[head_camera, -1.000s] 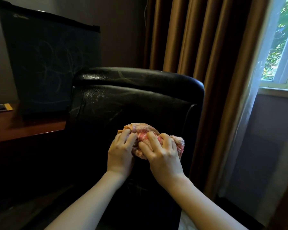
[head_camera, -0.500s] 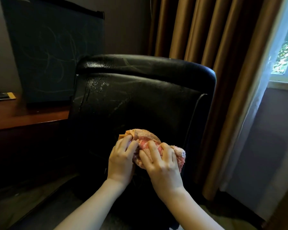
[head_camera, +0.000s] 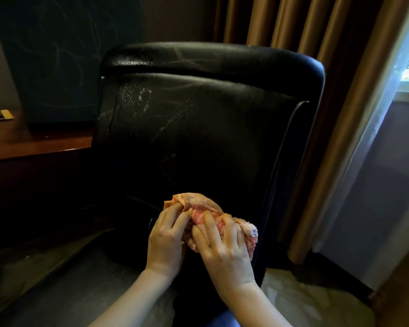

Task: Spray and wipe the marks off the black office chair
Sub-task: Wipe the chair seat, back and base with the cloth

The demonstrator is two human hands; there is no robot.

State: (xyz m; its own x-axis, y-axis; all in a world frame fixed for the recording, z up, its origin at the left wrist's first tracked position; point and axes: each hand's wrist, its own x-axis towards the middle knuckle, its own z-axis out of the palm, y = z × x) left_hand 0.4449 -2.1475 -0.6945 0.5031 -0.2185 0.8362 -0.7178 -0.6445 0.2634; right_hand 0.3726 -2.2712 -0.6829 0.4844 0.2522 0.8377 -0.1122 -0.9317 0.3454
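The back of the black office chair (head_camera: 222,128) fills the middle of the view. Pale scribbled marks and wet spray droplets show on its upper left part and along the top roll. A bunched pink and orange cloth (head_camera: 203,206) lies against the lower part of the backrest. My left hand (head_camera: 168,239) grips the cloth's left side with curled fingers. My right hand (head_camera: 222,244) holds the right side, fingers spread and bent over it. A corner of the cloth hangs out past my right hand.
A wooden desk (head_camera: 33,142) stands to the left with a dark scribbled board (head_camera: 57,55) leaning on it. Brown curtains (head_camera: 305,31) hang behind the chair. A window with a sheer curtain (head_camera: 387,114) is at the right. Pale floor covering (head_camera: 305,303) lies below.
Both hands and the cloth have slid down the backrest, from its middle to its lower part. The view has tilted down with them.
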